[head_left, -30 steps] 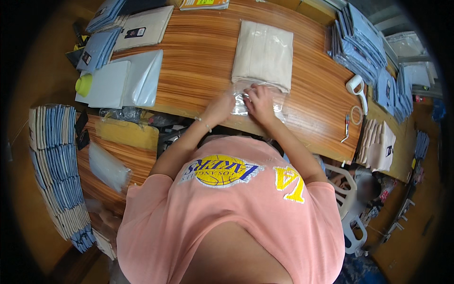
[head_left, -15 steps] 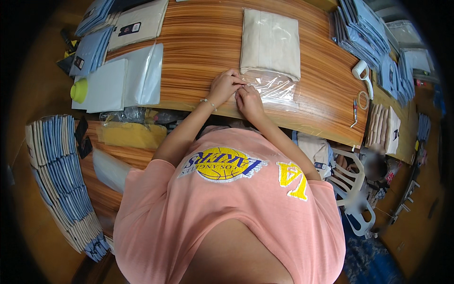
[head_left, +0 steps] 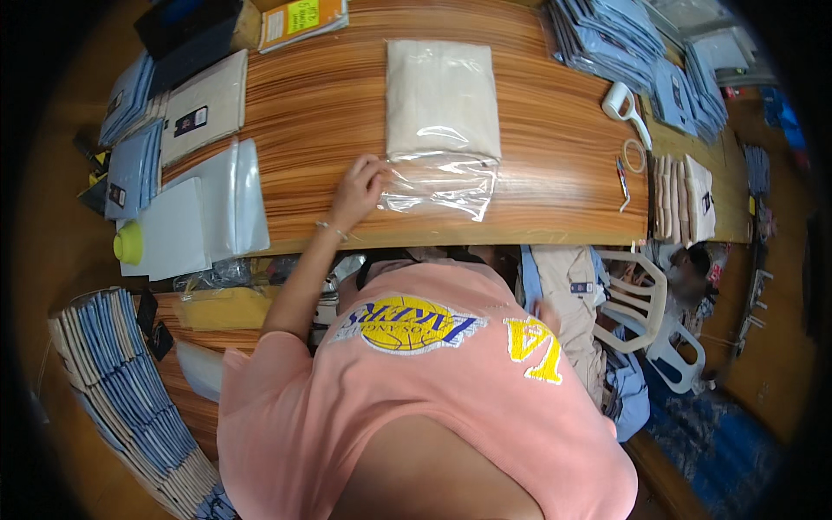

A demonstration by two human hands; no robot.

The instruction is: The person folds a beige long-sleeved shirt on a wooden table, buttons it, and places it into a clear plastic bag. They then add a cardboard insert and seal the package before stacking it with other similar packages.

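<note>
A folded beige garment (head_left: 442,104) lies on the table inside a clear plastic bag (head_left: 438,189), whose loose flap extends toward me. At the left edge of that flap, my left hand (head_left: 356,192) has its fingers curled and closed on the plastic. My right hand (head_left: 544,314) is down below the table edge on the right, beside hanging beige and blue garments (head_left: 568,295). Only a blurred bit of it shows past my shirt, so its fingers cannot be made out.
Clear plastic sleeves and white sheets (head_left: 178,221) lie at left with a yellow-green round object (head_left: 128,242). Bagged blue garments (head_left: 607,43) are piled at far right, near a white handheld tool (head_left: 626,108) and a tape ring (head_left: 634,156). A white plastic chair (head_left: 637,299) stands at right.
My right hand has left the bag's flap and dropped below the table edge on the right. My left hand stays at the flap's left side. The view has shifted.
</note>
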